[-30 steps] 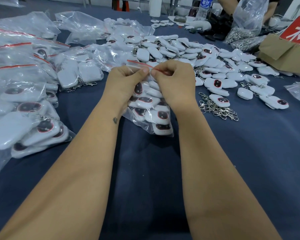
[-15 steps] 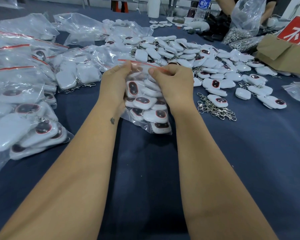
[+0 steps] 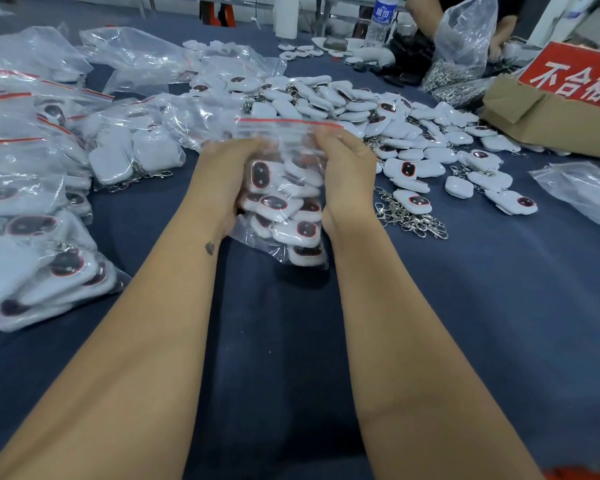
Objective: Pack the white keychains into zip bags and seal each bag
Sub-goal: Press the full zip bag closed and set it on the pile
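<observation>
Left hand (image 3: pixel 232 174) and right hand (image 3: pixel 349 174) both grip filled zip bag (image 3: pixel 284 202). Loose keychains (image 3: pixel 409 168) behind, packed bags (image 3: pixel 32 202) left, cardboard box (image 3: pixel 541 123) right; dark blue worktop (image 3: pixel 465 306).

A table (image 3: pixel 465 323) draped in dark blue cloth is carrying everything, with a heap of loose white keychains (image 3: pixel 388 133) sprawling at about one o'clock and a tangle of metal clasps (image 3: pixel 409 216) lying just beside it toward three. Filled zip bags (image 3: pixel 32 202) are piling up from nine to eleven o'clock, and one more zip bag of keychains (image 3: pixel 284 216) is resting at the centre. A brown cardboard box (image 3: pixel 541 123) is sitting at two o'clock, a water bottle (image 3: pixel 381 19) standing at twelve.
</observation>
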Available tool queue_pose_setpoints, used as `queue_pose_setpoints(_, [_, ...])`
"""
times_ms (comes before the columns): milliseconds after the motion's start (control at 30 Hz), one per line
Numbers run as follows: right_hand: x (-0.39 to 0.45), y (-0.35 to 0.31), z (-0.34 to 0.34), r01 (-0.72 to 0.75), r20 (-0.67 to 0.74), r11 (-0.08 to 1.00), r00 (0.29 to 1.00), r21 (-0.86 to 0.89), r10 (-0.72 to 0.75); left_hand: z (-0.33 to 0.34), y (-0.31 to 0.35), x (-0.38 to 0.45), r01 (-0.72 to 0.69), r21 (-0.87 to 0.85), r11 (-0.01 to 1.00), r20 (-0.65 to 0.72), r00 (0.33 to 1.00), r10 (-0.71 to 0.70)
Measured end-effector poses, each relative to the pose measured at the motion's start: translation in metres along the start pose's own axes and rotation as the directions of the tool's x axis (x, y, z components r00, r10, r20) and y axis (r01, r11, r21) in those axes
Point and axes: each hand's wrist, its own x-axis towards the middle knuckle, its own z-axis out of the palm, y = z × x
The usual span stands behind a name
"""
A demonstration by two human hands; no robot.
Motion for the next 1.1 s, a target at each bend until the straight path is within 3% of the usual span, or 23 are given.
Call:
queue_pose_setpoints(100, [0.002, 0.002, 0.0, -0.04, 0.011, 0.992, 0.999, -0.119, 0.042, 0.002, -0.005, -0.004, -0.107, 0.16, 0.981, -0.022, 0.994, 0.112])
queue_pose_setpoints(167, [-0.001, 0.0, 0.001, -0.059, 0.041, 0.976, 0.997, -0.208, 0.069, 0.001, -0.004, -0.01, -0.147, 0.163, 0.976, -0.083, 0.983, 0.162])
queue_pose_setpoints(300, [-0.015, -0.006, 0.004, -0.005, 0.271, 0.907, 0.954, -0.422, 0.131, -0.004, 0.011, -0.02, -0.016, -0.28, 0.96, -0.149, 0.989, -0.027])
queue_pose_setpoints(367, [-0.019, -0.007, 0.015, 0.041, 0.357, 0.885, 0.923, -0.464, 0.145, -0.016, 0.023, -0.022, -0.03, -0.298, 0.954, -0.186, 0.982, -0.027])
queue_pose_setpoints(500, [-0.029, -0.016, 0.07, 0.021, 0.403, 0.916, 0.902, -0.402, 0.156, -0.061, 0.071, -0.021, -0.097, -0.111, 0.989, -0.219, 0.973, 0.071])
queue_pose_setpoints(567, [-0.037, -0.019, 0.109, 0.014, 0.416, 0.937, 0.898, -0.348, 0.141, -0.087, 0.1, -0.02, -0.146, 0.062, 0.987, -0.252, 0.955, 0.157])
queue_pose_setpoints(700, [-0.057, -0.022, 0.188, -0.045, 0.448, 0.975, 0.883, -0.217, 0.141, -0.14, 0.154, -0.022, -0.176, 0.487, 0.855, -0.396, 0.828, 0.396])
queue_pose_setpoints(767, [-0.068, -0.017, 0.211, -0.075, 0.504, 0.973, 0.845, -0.217, 0.177, -0.165, 0.171, -0.022, -0.062, 0.701, 0.71, -0.463, 0.718, 0.52])
queue_pose_setpoints(833, [-0.074, -0.005, 0.215, 0.0, 0.551, 0.957, 0.818, -0.291, 0.168, -0.179, 0.18, -0.021, 0.127, 0.8, 0.587, -0.529, 0.611, 0.588])
queue_pose_setpoints(900, [-0.072, 0.009, 0.2, 0.096, 0.54, 0.925, 0.831, -0.369, 0.129, -0.176, 0.18, -0.02, 0.209, 0.824, 0.527, -0.537, 0.585, 0.608])
queue_pose_setpoints(1000, [-0.052, 0.025, 0.166, 0.288, 0.476, 0.775, 0.879, -0.563, 0.019, -0.151, 0.164, -0.015, 0.23, 0.875, 0.427, -0.463, 0.659, 0.593])
queue_pose_setpoints(1100, [-0.019, 0.03, 0.129, 0.495, 0.503, 0.402, 0.859, -0.77, -0.095, -0.107, 0.133, -0.002, 0.049, 0.939, 0.341, -0.265, 0.736, 0.623])
